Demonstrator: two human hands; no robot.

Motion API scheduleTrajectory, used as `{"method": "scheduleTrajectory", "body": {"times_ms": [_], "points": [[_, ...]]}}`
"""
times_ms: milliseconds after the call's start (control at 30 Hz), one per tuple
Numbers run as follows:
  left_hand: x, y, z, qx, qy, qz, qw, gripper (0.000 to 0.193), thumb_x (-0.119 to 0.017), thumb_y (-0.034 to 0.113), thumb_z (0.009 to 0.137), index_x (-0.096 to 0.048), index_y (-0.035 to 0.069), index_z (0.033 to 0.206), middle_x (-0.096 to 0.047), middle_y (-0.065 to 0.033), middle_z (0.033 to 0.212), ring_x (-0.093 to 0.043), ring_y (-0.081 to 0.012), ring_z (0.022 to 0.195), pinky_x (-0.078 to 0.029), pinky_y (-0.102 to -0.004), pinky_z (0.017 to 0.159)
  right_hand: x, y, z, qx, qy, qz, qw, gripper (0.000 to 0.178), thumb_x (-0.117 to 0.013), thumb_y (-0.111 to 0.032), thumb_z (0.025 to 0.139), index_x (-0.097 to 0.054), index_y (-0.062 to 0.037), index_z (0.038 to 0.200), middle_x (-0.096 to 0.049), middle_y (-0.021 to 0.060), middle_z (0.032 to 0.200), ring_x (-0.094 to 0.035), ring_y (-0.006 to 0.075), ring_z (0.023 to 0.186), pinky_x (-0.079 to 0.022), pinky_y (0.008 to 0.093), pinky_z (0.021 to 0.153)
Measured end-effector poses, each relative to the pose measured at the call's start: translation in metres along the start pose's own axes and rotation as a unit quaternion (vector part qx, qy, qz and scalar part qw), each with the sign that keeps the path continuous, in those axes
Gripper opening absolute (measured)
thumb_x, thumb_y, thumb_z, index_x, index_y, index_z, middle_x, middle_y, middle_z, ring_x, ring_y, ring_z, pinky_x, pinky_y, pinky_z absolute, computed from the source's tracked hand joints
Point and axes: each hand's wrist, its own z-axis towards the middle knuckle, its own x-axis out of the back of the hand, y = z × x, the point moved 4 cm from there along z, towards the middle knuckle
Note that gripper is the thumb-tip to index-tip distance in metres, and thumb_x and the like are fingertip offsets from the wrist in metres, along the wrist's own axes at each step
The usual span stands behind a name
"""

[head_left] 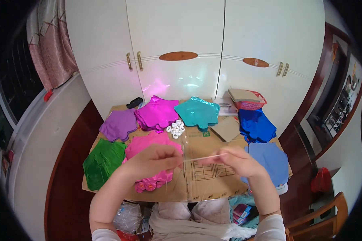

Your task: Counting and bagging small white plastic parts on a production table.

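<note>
A thin clear plastic strip (207, 156) stretches between the two hands, dead centre over the cardboard sheet (205, 176). It is pale and see-through, hard to trace, and its ends vanish inside the fingers. The left hand (155, 158) pinches its end at nine o'clock of the strip, fingers curled shut around it. The right hand (239, 160) pinches the other end at three o'clock, fingertips pressed together. A clear film (177, 176) hangs below the left hand, barely readable against the card.

Under the left hand lies a pink foil balloon (149, 146), half covered by the wrist. At nine o'clock sits a green foil balloon (102, 160), and under the right hand a light blue balloon (275, 158). Up at twelve o'clock: purple (118, 124), magenta (157, 112) and teal (197, 111) foil balloons, with small white rings (175, 128) between them. Dark blue foil (257, 125) lies at two o'clock, beneath a red basket (249, 102). The card's near edge runs just above the person's lap, with bare card between the hands.
</note>
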Motion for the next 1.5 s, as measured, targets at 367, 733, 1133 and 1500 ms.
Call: {"method": "scheduleTrajectory", "body": {"times_ms": [367, 733, 1133, 1500], "points": [[0.041, -0.012, -0.056, 0.038, 0.024, 0.059, 0.997, 0.006, -0.058, 0.004, 0.077, -0.058, -0.002, 0.074, -0.056, -0.0022, 0.066, -0.051, -0.0081, 0.057, -0.039, -0.0217, 0.049, 0.12, 0.029, -0.08, -0.14, 0.088, -0.243, 0.956, 0.036, -0.054, -0.034, 0.083, -0.053, -0.0005, 0.096, -0.05, 0.0021, 0.065, -0.048, 0.0116, 0.053, -0.038, 0.0244, 0.047], [-0.031, 0.019, -0.025, -0.064, -0.044, 0.166, 0.983, 0.009, -0.053, 0.009, 0.083, -0.058, 0.002, 0.086, -0.058, -0.0028, 0.074, -0.052, -0.0069, 0.066, -0.041, -0.0224, 0.058, -0.087, 0.048, -0.011, -0.028, -0.19, 0.069, 0.979, 0.05, -0.057, -0.022, 0.082, -0.036, -0.0008, 0.122, -0.049, 0.009, 0.102, -0.047, 0.0177, 0.096, -0.04, 0.0304, 0.082], [-0.05, -0.12, -0.096, -0.053, 0.14, -0.362, 0.92, 0.019, -0.058, 0.019, 0.082, -0.059, 0.001, 0.078, -0.056, -0.0059, 0.082, -0.05, -0.0114, 0.066, -0.038, -0.0229, 0.053, -0.037, 0.141, -0.058, -0.194, -0.029, 0.27, 0.943, 0.027, -0.044, -0.028, 0.09, -0.052, -0.003, 0.083, -0.039, -0.0051, 0.059, -0.031, 0.0035, 0.053, -0.025, 0.0181, 0.047], [-0.041, -0.16, -0.089, -0.084, 0.474, 0.104, 0.87, 0.009, -0.059, 0.006, 0.076, -0.062, 0.003, 0.083, -0.063, -0.0062, 0.079, -0.052, -0.012, 0.063, -0.041, -0.0251, 0.055, -0.105, 0.163, -0.102, -0.057, -0.055, -0.123, 0.989, 0.017, -0.045, -0.013, 0.086, -0.056, -0.0009, 0.083, -0.06, 0.0052, 0.072, -0.055, 0.013, 0.065, -0.043, 0.0265, 0.059]]}}
